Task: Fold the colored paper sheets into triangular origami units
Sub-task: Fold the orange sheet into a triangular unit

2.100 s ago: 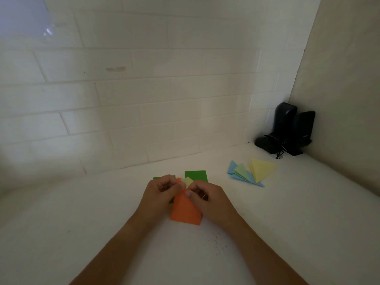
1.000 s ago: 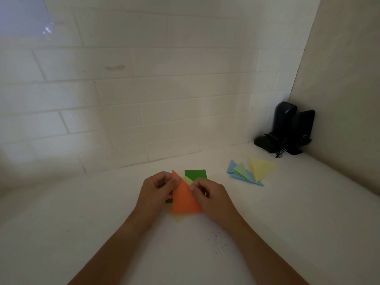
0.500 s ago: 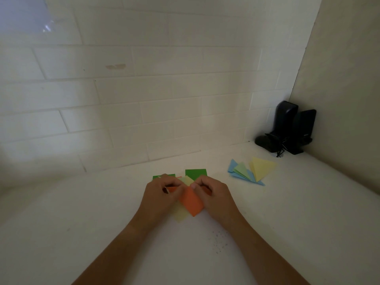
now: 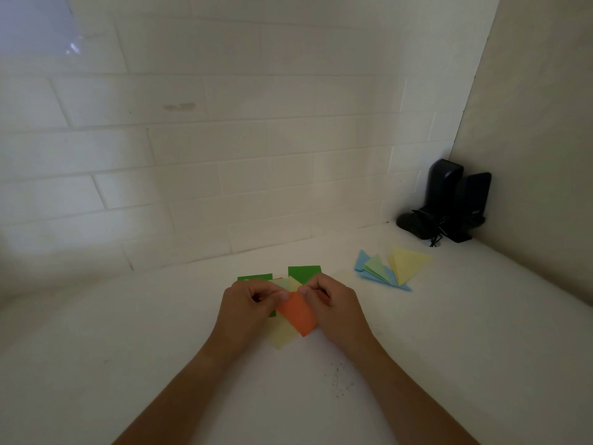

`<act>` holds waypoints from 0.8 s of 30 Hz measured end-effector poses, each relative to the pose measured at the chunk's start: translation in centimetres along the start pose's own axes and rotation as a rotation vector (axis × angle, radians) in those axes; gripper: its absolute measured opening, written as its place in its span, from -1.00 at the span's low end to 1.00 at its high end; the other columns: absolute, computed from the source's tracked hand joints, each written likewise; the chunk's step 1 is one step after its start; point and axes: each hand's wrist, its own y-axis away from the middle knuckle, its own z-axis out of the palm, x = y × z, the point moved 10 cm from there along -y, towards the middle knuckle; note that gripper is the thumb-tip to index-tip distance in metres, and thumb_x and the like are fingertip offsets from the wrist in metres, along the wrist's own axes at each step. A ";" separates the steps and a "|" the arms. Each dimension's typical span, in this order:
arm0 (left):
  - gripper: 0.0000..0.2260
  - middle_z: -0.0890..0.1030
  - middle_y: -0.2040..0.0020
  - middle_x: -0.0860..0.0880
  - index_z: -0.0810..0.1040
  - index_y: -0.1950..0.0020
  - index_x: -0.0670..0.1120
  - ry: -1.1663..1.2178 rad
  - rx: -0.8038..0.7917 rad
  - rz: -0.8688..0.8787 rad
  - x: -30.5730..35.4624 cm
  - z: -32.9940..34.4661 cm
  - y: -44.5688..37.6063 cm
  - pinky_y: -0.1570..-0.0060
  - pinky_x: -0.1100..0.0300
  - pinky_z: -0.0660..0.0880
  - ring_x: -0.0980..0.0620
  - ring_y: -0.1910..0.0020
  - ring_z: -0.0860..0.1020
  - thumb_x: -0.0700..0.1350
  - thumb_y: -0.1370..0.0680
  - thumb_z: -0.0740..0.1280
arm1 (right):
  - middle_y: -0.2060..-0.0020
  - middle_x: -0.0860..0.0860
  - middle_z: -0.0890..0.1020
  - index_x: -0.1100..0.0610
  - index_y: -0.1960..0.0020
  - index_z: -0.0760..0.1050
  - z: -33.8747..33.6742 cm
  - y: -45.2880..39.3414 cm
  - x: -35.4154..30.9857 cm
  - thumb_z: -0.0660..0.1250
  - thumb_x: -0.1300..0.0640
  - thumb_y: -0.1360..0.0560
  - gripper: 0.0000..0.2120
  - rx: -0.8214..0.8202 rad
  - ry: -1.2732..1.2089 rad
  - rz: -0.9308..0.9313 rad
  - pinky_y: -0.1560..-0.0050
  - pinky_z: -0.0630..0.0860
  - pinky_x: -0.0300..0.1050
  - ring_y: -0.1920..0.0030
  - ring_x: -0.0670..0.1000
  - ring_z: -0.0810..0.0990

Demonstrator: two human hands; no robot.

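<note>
Both hands meet over the white table (image 4: 128,364) near its middle. Left hand (image 4: 248,305) and right hand (image 4: 337,305) each pinch the folded orange paper sheet (image 4: 296,314) with curled fingers and thumb; it hangs as a creased, downward-pointing wedge between them. Beneath lie a pale yellow paper sheet (image 4: 282,335) and dark green paper sheets (image 4: 303,273) (partly hidden by the hands). Well apart to the right: a fan of folded blue, green and yellow paper triangles (image 4: 390,268). Black device (image 4: 444,200) in the corner.
</note>
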 end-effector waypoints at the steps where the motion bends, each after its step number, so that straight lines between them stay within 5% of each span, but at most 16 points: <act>1: -0.88 0.74 0.23 0.07 0.79 0.15 -0.01 0.011 0.012 -0.003 0.0 -0.1 0.0 0.16 0.31 0.59 0.14 0.20 0.69 -0.21 -0.53 0.51 | 0.27 -0.10 0.60 -0.02 0.18 0.52 -0.3 0.0 0.1 0.38 0.11 -0.62 -0.80 0.027 -0.010 0.002 0.25 0.38 -0.37 0.24 -0.21 0.51; 10: -0.80 0.67 0.19 0.15 0.73 0.12 0.19 -0.174 -0.092 0.138 1.2 1.5 0.3 0.17 0.42 0.35 0.23 0.18 0.50 -0.14 -0.51 0.52 | 0.26 -0.13 0.62 0.04 0.12 0.59 0.4 0.1 -0.6 0.40 0.13 -0.61 -0.87 -0.055 0.002 -0.062 0.23 0.42 -0.36 0.19 -0.15 0.57; 12: -0.82 0.66 0.24 0.06 0.73 0.13 0.15 -0.122 -0.099 0.148 1.3 1.5 0.3 0.21 0.38 0.34 0.21 0.25 0.48 -0.16 -0.52 0.52 | 0.22 -0.15 0.63 0.03 0.04 0.60 0.2 0.1 -0.4 0.43 0.10 -0.59 -0.96 -0.028 -0.020 -0.041 0.22 0.43 -0.37 0.17 -0.20 0.58; 17: -0.92 0.60 0.30 0.00 0.62 0.07 -0.03 -0.070 -0.091 0.090 0.8 1.2 0.3 0.29 0.35 0.34 0.19 0.32 0.48 -0.16 -0.61 0.43 | 0.14 -0.10 0.70 0.01 -0.11 0.56 0.1 0.1 -0.2 0.49 0.08 -0.54 -0.82 -0.032 -0.110 0.013 0.17 0.48 -0.35 0.15 -0.17 0.64; 22: -0.90 0.62 0.32 0.04 0.55 0.06 -0.10 0.017 -0.099 -0.006 0.2 1.2 0.2 0.31 0.30 0.36 0.14 0.37 0.48 -0.13 -0.65 0.37 | 0.29 0.00 0.60 0.07 0.13 0.57 1.1 0.1 -0.3 0.43 0.02 -0.53 -0.86 -0.114 -0.013 -0.048 0.25 0.43 -0.11 0.30 -0.05 0.50; 24: -0.87 0.63 0.26 0.03 0.56 0.12 -0.10 -0.015 -0.089 0.010 0.4 1.1 0.2 0.24 0.22 0.45 0.12 0.30 0.54 -0.08 -0.58 0.40 | 0.35 0.00 0.53 0.12 0.17 0.52 0.9 0.1 -0.3 0.43 0.09 -0.55 -0.82 -0.104 -0.008 -0.049 0.28 0.35 -0.18 0.34 -0.11 0.41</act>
